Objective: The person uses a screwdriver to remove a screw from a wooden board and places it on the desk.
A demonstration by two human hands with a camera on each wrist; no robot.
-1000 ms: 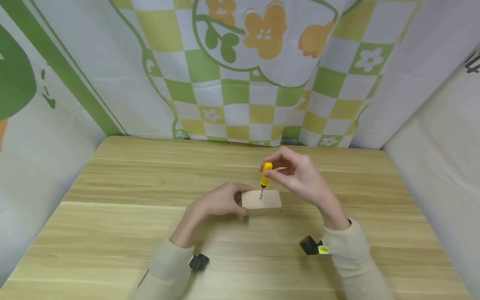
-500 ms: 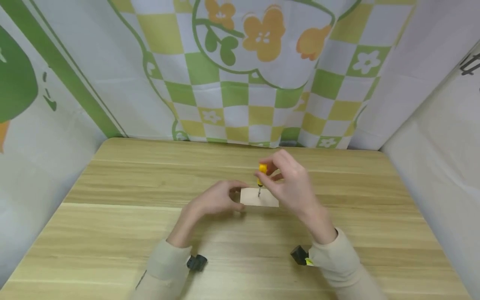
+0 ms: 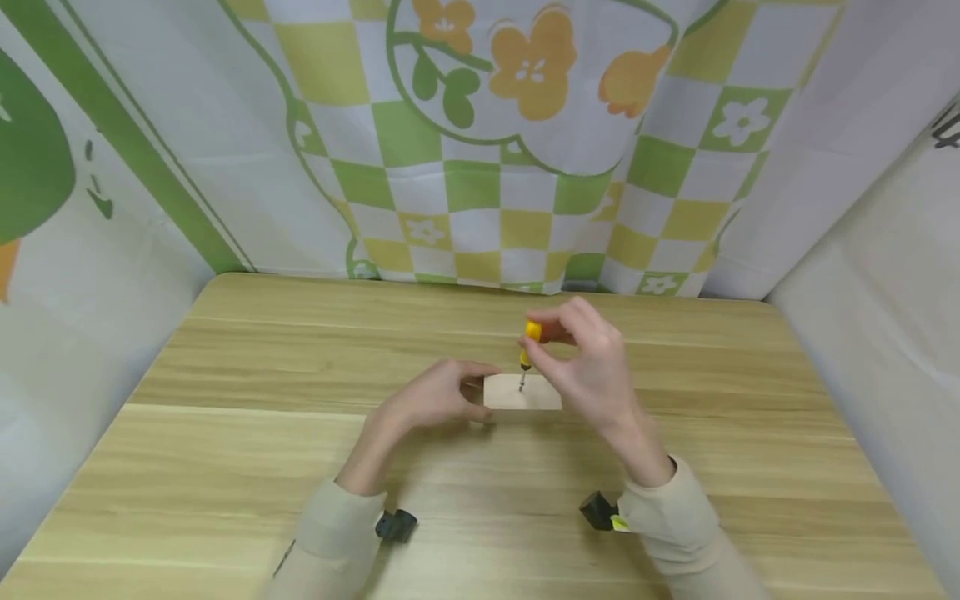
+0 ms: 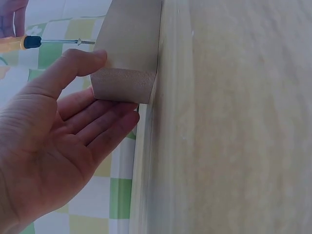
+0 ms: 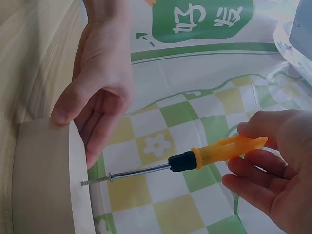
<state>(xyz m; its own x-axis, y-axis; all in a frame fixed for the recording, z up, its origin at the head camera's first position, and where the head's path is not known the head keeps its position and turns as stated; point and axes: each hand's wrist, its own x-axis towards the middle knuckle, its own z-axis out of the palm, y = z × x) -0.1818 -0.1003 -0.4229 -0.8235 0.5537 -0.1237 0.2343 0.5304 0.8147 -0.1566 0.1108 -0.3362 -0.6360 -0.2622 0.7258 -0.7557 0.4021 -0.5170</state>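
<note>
A pale wooden block [image 3: 504, 392] rests on the table, its long side running left to right in the head view. My left hand [image 3: 435, 397] holds the block's left end, the thumb [image 4: 87, 59] on one face and the fingers around the other side. My right hand [image 3: 592, 367] pinches the yellow handle of a screwdriver [image 5: 226, 149] between thumb and fingertips. The screwdriver stands nearly upright over the block. At its tip is a threaded screw [image 5: 97, 181], its head against the driver and its point at the block's top face. Most of the screw's thread shows outside the wood.
The wood-grain table [image 3: 247, 467] extends around both arms. A checked, flower-printed curtain [image 3: 472, 200] hangs behind its far edge, with pale cloth walls on both sides. Small black wrist cameras [image 3: 396, 525] sit at the cuffs.
My right hand and wrist have shifted a little left and turned around the screwdriver handle, its fingers changing their grip. The block and my left hand have stayed nearly in place.
</note>
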